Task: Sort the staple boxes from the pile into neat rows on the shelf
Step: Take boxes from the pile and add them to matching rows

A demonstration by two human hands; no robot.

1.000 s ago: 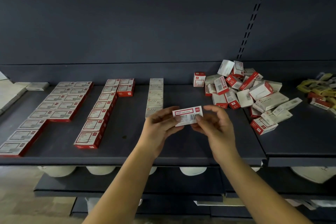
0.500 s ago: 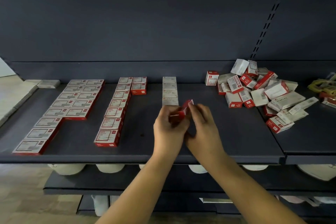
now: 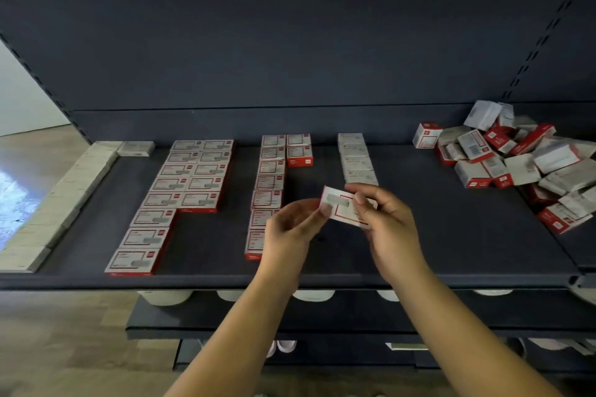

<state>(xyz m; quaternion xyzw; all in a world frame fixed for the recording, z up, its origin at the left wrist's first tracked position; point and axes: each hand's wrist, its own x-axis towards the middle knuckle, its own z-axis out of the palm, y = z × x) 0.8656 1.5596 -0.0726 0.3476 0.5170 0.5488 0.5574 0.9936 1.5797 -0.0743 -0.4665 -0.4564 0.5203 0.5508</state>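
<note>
Two hands meet above the middle of the dark shelf (image 3: 451,251), pinching one red-and-white staple box (image 3: 342,208) between them: the left hand (image 3: 287,232) grips its left end, the right hand (image 3: 387,226) curls fingers over its right end. Bare shelf runs from under the hands toward 3 o'clock and down to the front edge at 6 o'clock. At 9 o'clock lie red-edged rows (image 3: 183,190), a narrower column (image 3: 267,184) just beside the left hand, and a white column (image 3: 356,158) at 12 o'clock. The loose pile (image 3: 516,158) sits at 2 o'clock, well apart. Pale boxes (image 3: 64,196) line the far left edge.
</note>
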